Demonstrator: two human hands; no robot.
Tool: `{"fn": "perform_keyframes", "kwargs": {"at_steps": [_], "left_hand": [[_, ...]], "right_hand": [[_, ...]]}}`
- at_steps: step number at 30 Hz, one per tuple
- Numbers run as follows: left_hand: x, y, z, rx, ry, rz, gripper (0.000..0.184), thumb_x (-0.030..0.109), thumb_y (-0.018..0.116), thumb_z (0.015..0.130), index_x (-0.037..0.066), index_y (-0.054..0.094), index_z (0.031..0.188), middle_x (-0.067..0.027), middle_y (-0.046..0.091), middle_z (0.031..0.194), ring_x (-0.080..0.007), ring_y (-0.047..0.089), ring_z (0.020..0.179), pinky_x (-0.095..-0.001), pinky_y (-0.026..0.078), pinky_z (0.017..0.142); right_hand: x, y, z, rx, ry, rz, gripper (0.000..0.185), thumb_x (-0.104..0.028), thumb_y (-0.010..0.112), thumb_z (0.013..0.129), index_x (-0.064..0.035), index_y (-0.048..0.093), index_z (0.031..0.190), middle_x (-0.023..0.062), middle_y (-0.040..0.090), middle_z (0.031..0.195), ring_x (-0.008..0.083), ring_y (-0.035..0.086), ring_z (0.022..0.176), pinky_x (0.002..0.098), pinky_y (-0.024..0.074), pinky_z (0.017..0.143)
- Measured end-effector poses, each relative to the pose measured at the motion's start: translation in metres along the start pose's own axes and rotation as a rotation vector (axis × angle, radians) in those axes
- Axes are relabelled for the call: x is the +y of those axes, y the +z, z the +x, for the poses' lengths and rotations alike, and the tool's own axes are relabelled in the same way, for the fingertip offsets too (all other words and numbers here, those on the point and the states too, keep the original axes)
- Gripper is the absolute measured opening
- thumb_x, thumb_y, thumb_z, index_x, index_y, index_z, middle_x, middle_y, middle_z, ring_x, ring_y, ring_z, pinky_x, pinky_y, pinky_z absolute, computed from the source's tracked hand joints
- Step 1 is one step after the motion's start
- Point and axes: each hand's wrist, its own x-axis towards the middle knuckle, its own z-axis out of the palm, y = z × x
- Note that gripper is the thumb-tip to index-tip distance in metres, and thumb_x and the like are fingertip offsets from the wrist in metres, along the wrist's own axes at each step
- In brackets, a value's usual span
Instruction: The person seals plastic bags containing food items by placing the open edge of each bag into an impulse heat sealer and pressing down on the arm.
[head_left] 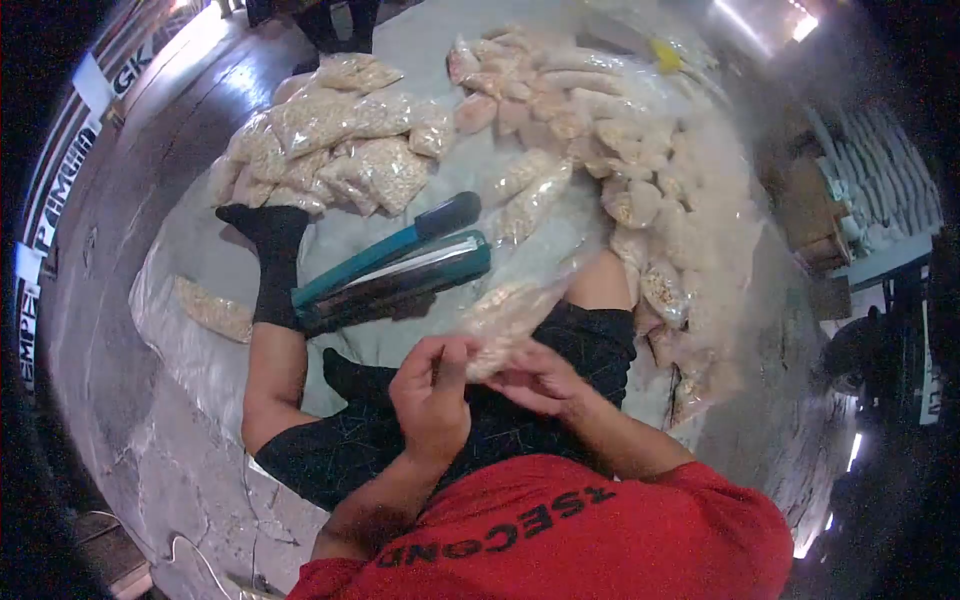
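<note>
A clear plastic bag of small pale pieces (508,308) is held over my lap, its near end gathered between my hands. My left hand (432,395) is closed on that end, thumb up. From the other side my right hand (540,378) pinches the same bag with bent fingers. Just beyond, between my legs, lies a long teal and black device that looks like a bag sealer (400,280), its upper arm (385,250) raised apart from its base. What the pieces are cannot be made out exactly.
Filled bags (345,130) are heaped at the far left, and a larger pile (640,170) curves along the right. A single filled bag (213,310) lies beside my left leg. Everything rests on a pale sheet (190,365) over the concrete floor (110,330). Stacked goods (870,170) stand far right.
</note>
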Motion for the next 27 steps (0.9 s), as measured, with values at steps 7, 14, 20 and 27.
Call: {"fn": "perform_keyframes", "kwargs": {"at_steps": [7, 14, 20, 27], "left_hand": [[-0.062, 0.017, 0.030, -0.572, -0.708, -1.157, 0.074, 0.064, 0.040, 0.100, 0.000, 0.049, 0.136, -0.0172, 0.057, 0.135, -0.0325, 0.053, 0.130, -0.0497, 0.040, 0.113], [-0.109, 0.084, 0.049, -0.654, -0.513, -0.487, 0.061, 0.022, 0.068, 0.094, -0.001, 0.042, 0.145, -0.0212, 0.051, 0.143, -0.0361, 0.049, 0.133, -0.0490, 0.040, 0.112], [-0.035, 0.133, -0.008, -0.459, 0.629, 0.655, 0.082, 0.046, 0.075, 0.080, 0.003, 0.048, 0.143, -0.0221, 0.032, 0.158, -0.0391, 0.027, 0.148, -0.0525, 0.017, 0.122], [-0.060, 0.157, -0.009, -0.740, 0.594, 1.007, 0.096, 0.076, 0.051, 0.084, 0.006, 0.044, 0.148, -0.0205, 0.031, 0.160, -0.0385, 0.021, 0.150, -0.0536, 0.009, 0.123]], "right_hand": [[-0.081, 0.049, -0.070, 0.199, -0.173, -0.658, 0.064, -0.027, 0.080, 0.086, 0.0002, 0.052, 0.136, 0.0111, 0.064, 0.127, 0.0211, 0.063, 0.115, 0.0393, 0.0509, 0.100], [-0.106, 0.018, -0.123, 0.656, -0.233, -1.089, 0.039, -0.021, 0.075, 0.089, -0.0024, 0.061, 0.121, 0.0040, 0.069, 0.101, 0.0145, 0.066, 0.084, 0.0320, 0.0555, 0.075], [-0.106, -0.067, -0.151, 0.824, -0.071, -0.946, 0.047, -0.034, 0.064, 0.097, -0.0058, 0.056, 0.134, -0.0019, 0.059, 0.084, 0.0096, 0.044, 0.062, 0.0264, 0.0367, 0.054], [-0.107, -0.078, -0.146, 0.872, -0.217, -0.931, 0.041, -0.033, 0.057, 0.099, -0.0051, 0.055, 0.129, 0.0020, 0.056, 0.082, 0.0125, 0.043, 0.061, 0.0290, 0.0346, 0.051]]}}
